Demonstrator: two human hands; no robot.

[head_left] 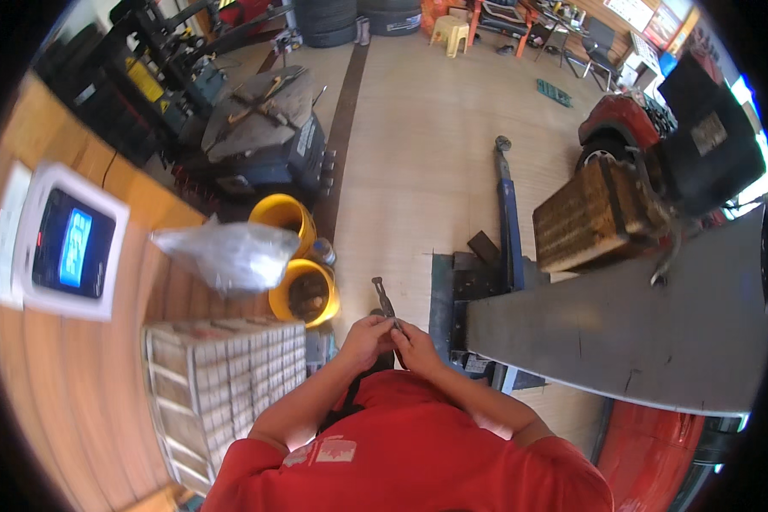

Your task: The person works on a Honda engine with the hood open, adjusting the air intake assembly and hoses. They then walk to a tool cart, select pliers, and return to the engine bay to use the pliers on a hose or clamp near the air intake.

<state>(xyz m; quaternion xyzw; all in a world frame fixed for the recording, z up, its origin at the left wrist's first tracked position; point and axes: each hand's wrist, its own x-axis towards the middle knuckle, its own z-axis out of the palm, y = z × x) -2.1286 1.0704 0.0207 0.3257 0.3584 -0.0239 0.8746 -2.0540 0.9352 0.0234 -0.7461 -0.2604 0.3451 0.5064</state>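
Both hands meet in front of my red shirt, low in the middle of the head view. Between them is a slim, dark metal tool with a wider end pointing away from me, shaped like a wrench or ratchet. My left hand is closed around its near part. From the other side, my right hand pinches the tool close to the left fingertips. The fingers cover the tool's near end, so its exact kind is unclear.
Left are two yellow buckets, a clear plastic bag, a caged white tank and a wall-mounted screen. A blue lift arm and a large grey panel stand right. A cluttered black workstand is ahead left.
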